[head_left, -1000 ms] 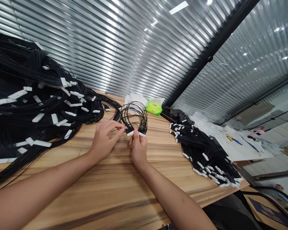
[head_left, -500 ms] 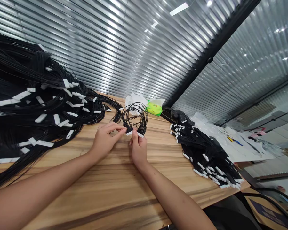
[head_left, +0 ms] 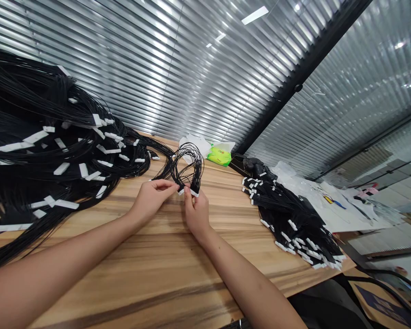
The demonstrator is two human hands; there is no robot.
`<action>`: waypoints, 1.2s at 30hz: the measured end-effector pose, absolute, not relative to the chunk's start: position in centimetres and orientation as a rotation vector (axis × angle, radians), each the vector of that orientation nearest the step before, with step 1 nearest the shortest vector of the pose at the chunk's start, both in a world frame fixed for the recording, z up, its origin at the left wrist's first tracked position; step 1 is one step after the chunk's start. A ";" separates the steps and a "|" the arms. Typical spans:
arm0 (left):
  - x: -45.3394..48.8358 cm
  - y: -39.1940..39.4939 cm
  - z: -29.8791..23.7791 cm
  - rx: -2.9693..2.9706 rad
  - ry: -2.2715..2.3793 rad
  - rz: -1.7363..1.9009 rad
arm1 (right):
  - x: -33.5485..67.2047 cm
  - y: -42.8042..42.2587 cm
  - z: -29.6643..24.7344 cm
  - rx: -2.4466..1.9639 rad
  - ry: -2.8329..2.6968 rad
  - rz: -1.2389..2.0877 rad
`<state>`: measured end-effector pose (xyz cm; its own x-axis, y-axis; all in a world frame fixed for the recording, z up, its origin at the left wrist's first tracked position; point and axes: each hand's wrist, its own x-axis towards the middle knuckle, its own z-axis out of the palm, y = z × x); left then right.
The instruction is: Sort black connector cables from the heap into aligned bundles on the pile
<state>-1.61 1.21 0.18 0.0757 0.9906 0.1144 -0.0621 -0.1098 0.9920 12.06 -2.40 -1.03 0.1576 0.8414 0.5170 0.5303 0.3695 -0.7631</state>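
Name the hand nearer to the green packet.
Right. The right hand, holding the looped black wires, is in front of the green packet and slightly left; the left hand is also in front, but farther left.

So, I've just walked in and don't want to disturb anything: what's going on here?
A person is handling a looped bundle of black wires over a wooden table. The right hand holds it by its white-tipped end, while the left hand pinches at its left edge; what those fingertips grip is too small to tell. A large heap of similar wires lies to the left, a smaller pile to the right.
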 end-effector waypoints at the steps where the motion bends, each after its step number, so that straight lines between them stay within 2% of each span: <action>1: -1.6 1.3 0.1 1.278 1.045 1.257 | 12.1 -2.4 -1.0 -1.286 -1.500 0.358; 23: -2.0 1.9 0.3 1.290 1.105 1.210 | 11.9 -3.0 0.3 -1.314 -1.789 0.125; 27: -2.0 1.9 0.1 1.270 1.072 1.245 | 11.8 -3.1 0.1 -1.302 -1.720 0.229; 36: -1.7 1.1 0.3 1.295 1.011 1.319 | 10.8 -2.7 -0.7 -1.204 -1.169 0.762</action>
